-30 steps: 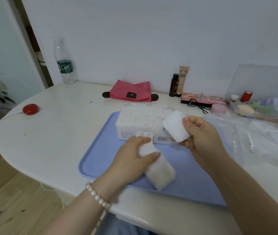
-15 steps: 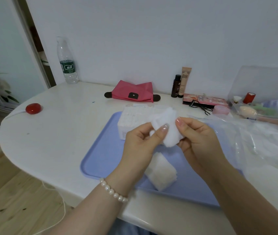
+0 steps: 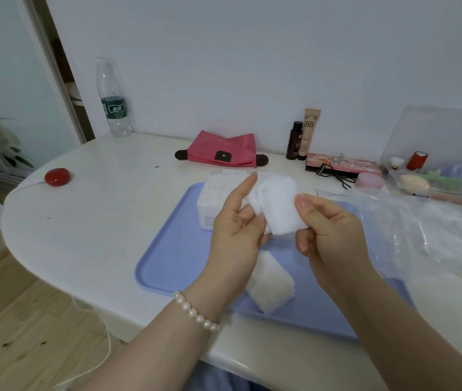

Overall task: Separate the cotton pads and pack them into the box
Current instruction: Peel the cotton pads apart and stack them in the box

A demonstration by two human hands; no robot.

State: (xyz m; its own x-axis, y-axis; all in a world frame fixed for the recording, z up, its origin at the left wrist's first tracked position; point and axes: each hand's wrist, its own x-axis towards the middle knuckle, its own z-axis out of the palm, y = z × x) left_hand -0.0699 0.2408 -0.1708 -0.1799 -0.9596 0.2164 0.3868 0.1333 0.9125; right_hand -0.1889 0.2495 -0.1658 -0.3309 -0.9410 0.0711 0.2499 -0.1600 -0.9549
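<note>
A small wad of cotton pads (image 3: 279, 204), now fanned apart where it was one block a second ago, is pinched between left hand (image 3: 234, 230) and right hand (image 3: 328, 232) above the tray (image 3: 167, 266). Separation has begun; the box (image 3: 214, 198) lies at 11 o'clock, the remaining stack (image 3: 270, 286) at 6 o'clock.

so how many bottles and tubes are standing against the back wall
3. A clear water bottle stands at the table's far left; a dark brown bottle and a BB cream tube stand touching, right of the red pouch. The storage box may hide more.
</note>
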